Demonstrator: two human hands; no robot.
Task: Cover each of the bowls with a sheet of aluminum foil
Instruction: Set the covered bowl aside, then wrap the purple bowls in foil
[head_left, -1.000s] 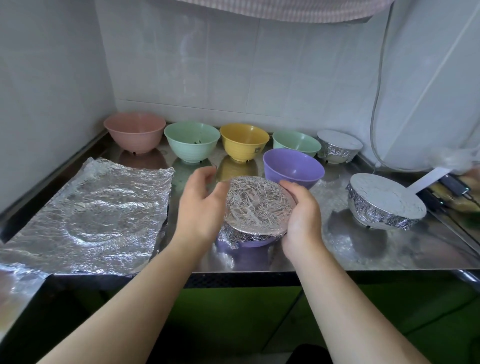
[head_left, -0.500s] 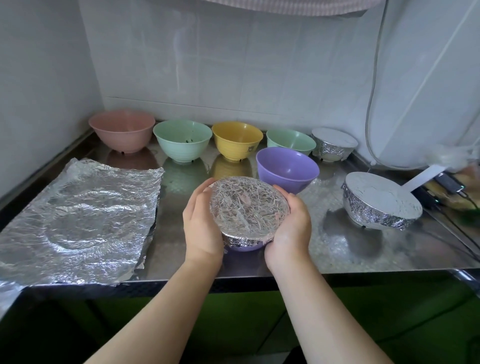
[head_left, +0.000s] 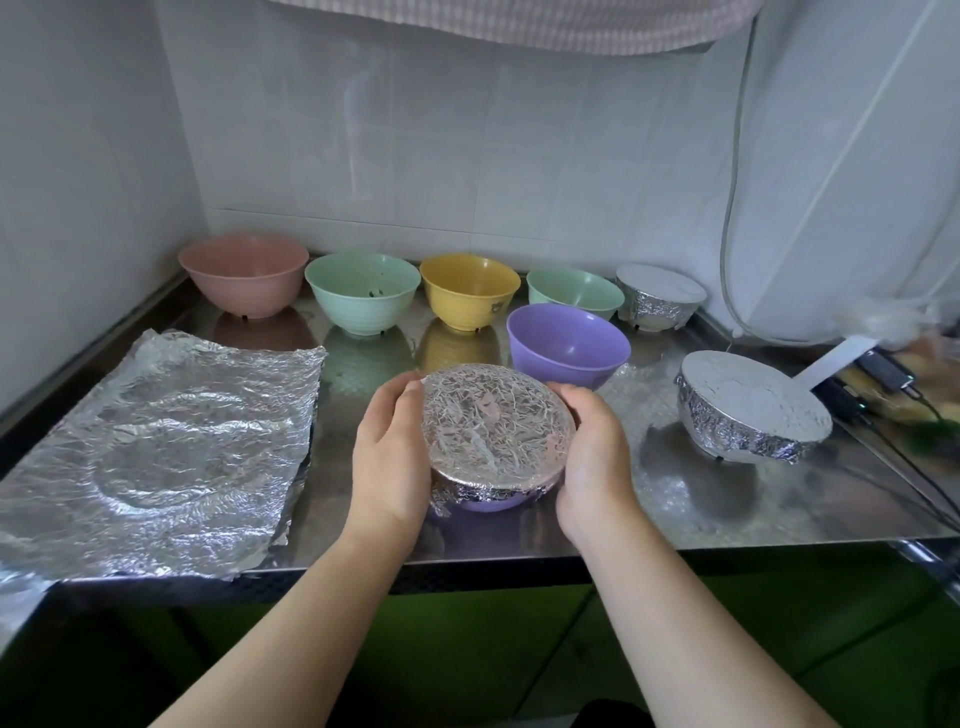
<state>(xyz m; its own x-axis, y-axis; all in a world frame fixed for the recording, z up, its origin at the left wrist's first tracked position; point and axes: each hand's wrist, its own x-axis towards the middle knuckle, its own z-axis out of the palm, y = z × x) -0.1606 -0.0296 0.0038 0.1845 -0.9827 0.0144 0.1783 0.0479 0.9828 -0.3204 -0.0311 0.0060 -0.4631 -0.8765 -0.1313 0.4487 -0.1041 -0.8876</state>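
Now, hands (head_left: 493, 452) cupping foil-covered bowl (head_left: 497, 441)

1. The pink bowl (head_left: 244, 273) at the upper left of the row is a dusty pink.
2. The mint bowl (head_left: 362, 291) next to it is pale green with dark specks inside.
3. The yellow bowl (head_left: 469, 290) is mustard yellow with a small brown mark on its side.
4. The second green bowl (head_left: 574, 293) is the same pale mint.
5. The open purple bowl (head_left: 567, 345) is plain lilac.
6. The foil-covered bowl (head_left: 496, 431) at frame centre shows crinkled silver on top and a lilac base below.
7. The foil sheet (head_left: 156, 452) at left is wrinkled silver with a faint round imprint.
8. The two wrapped bowls (head_left: 753, 408) at right are matte silver-white on top.
9. The counter (head_left: 675, 499) is reflective grey steel.
10. The cabinet front (head_left: 519, 649) below is green.
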